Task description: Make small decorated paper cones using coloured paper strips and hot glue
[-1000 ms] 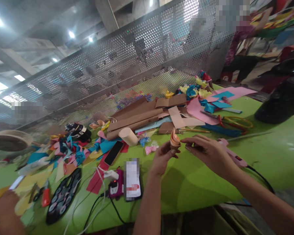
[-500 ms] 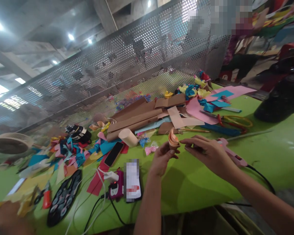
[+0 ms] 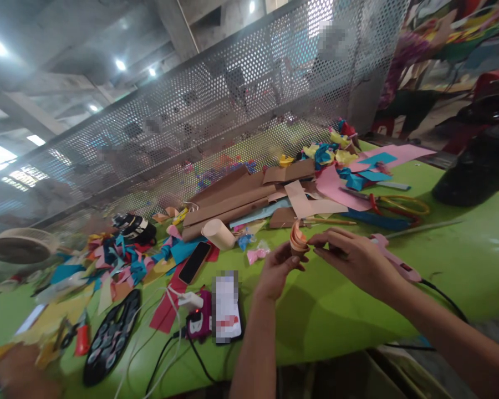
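Above the green table, my left hand is closed on the base of a small rolled orange paper flower, holding it upright. My right hand reaches in from the right, its fingertips pinched against the flower's side. A pink glue gun lies on the table just behind my right hand, its black cord trailing off to the right.
Brown card strips, pink sheets and coloured paper scraps cover the far side by a perforated metal screen. Phones, a charger and cables lie left of my arm. Scissors lie at the right. Another person's hand shows at bottom left.
My hands and the paper flower have stayed nearly in place, shifting slightly right as the view moved. The other person's hand at bottom left has dropped lower.
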`<action>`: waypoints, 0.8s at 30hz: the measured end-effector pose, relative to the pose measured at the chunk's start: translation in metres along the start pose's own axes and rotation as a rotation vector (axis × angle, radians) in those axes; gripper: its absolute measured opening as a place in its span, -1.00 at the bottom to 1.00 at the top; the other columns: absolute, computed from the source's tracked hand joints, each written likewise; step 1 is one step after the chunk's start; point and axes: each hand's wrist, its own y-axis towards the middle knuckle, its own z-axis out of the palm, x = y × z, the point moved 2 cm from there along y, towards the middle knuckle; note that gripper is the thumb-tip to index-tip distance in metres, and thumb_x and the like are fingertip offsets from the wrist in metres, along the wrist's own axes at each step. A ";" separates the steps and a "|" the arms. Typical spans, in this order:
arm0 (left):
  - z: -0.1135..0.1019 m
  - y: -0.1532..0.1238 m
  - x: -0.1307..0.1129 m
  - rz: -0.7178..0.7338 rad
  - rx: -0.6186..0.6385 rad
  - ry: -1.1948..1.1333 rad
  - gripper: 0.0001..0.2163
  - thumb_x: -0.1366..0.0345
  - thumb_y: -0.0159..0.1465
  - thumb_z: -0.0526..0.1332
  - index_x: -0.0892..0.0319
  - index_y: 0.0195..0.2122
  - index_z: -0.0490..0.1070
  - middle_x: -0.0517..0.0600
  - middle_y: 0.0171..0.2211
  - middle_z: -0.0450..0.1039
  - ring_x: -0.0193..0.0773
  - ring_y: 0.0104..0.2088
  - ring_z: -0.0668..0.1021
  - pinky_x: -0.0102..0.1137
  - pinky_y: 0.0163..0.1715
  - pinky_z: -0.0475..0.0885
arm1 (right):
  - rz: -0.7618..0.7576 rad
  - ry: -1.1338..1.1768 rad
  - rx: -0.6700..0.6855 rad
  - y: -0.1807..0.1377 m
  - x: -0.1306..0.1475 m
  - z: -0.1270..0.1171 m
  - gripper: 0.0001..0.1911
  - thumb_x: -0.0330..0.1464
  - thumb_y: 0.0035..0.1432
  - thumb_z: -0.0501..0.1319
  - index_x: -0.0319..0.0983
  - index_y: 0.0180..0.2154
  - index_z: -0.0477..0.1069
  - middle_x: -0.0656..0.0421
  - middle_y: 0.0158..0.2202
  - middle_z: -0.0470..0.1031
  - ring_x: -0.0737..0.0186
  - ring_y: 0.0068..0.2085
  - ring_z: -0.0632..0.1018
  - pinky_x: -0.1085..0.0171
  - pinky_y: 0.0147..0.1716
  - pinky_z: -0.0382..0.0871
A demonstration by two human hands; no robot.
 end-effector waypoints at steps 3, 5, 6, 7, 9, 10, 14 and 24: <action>0.001 0.000 0.000 -0.006 0.015 0.016 -0.54 0.04 0.03 0.55 0.14 -0.09 0.63 0.08 -0.23 0.63 -0.18 -0.27 0.60 -0.34 -0.32 0.44 | -0.024 -0.009 0.022 0.005 0.000 -0.002 -0.85 -0.45 0.31 0.16 -0.16 -0.21 0.50 0.13 -0.30 0.58 0.24 -0.40 0.59 0.31 -0.41 0.44; 0.001 0.000 -0.001 -0.009 0.016 0.022 -0.54 0.04 0.03 0.55 0.13 -0.08 0.63 0.06 -0.24 0.63 -0.19 -0.27 0.60 -0.35 -0.32 0.43 | -0.035 -0.004 0.043 0.008 0.001 -0.004 -0.88 -0.46 0.28 0.18 -0.17 -0.27 0.48 0.15 -0.33 0.56 0.28 -0.47 0.53 0.32 -0.45 0.40; 0.001 0.000 -0.002 -0.010 0.016 0.021 -0.54 0.04 0.03 0.55 0.13 -0.08 0.63 0.06 -0.24 0.63 -0.20 -0.28 0.60 -0.36 -0.33 0.42 | -0.040 0.004 0.052 0.010 0.001 -0.005 -0.88 -0.46 0.27 0.19 -0.17 -0.28 0.48 0.15 -0.35 0.56 0.29 -0.49 0.51 0.32 -0.47 0.38; 0.001 0.000 -0.002 -0.010 0.015 0.020 -0.54 0.03 0.03 0.55 0.13 -0.09 0.63 0.06 -0.24 0.63 -0.20 -0.29 0.60 -0.37 -0.34 0.41 | -0.042 0.015 0.061 0.011 0.002 -0.006 -0.89 -0.45 0.27 0.20 -0.17 -0.29 0.48 0.15 -0.36 0.55 0.29 -0.49 0.49 0.32 -0.48 0.37; 0.001 0.000 -0.003 -0.008 0.011 0.021 -0.53 0.03 0.02 0.55 0.14 -0.09 0.63 0.06 -0.24 0.63 -0.21 -0.30 0.60 -0.38 -0.36 0.40 | -0.037 0.050 0.079 0.013 0.004 -0.008 -0.89 -0.44 0.27 0.20 -0.17 -0.26 0.51 0.16 -0.39 0.55 0.27 -0.48 0.49 0.32 -0.49 0.36; 0.001 0.000 -0.003 -0.005 0.005 0.023 -0.53 0.02 0.02 0.55 0.15 -0.10 0.63 0.06 -0.24 0.63 -0.21 -0.30 0.60 -0.38 -0.36 0.39 | -0.026 0.071 0.087 0.013 0.004 -0.008 -0.88 -0.43 0.28 0.20 -0.17 -0.25 0.52 0.16 -0.40 0.55 0.26 -0.48 0.49 0.32 -0.48 0.36; 0.002 -0.001 -0.004 -0.005 -0.022 0.018 -0.55 0.04 0.00 0.56 0.15 -0.13 0.64 0.04 -0.27 0.62 -0.24 -0.33 0.58 -0.40 -0.38 0.38 | 0.038 0.129 0.100 0.012 0.005 -0.007 -0.90 -0.39 0.27 0.20 -0.17 -0.26 0.51 0.17 -0.42 0.54 0.26 -0.49 0.47 0.31 -0.51 0.33; 0.006 -0.002 -0.009 -0.028 -0.012 0.023 -0.55 0.02 0.01 0.55 0.14 -0.14 0.65 0.05 -0.24 0.62 -0.25 -0.33 0.57 -0.39 -0.36 0.38 | 0.040 0.132 0.063 0.007 0.003 -0.002 -0.86 -0.39 0.25 0.21 -0.16 -0.23 0.56 0.19 -0.43 0.53 0.29 -0.52 0.43 0.32 -0.53 0.30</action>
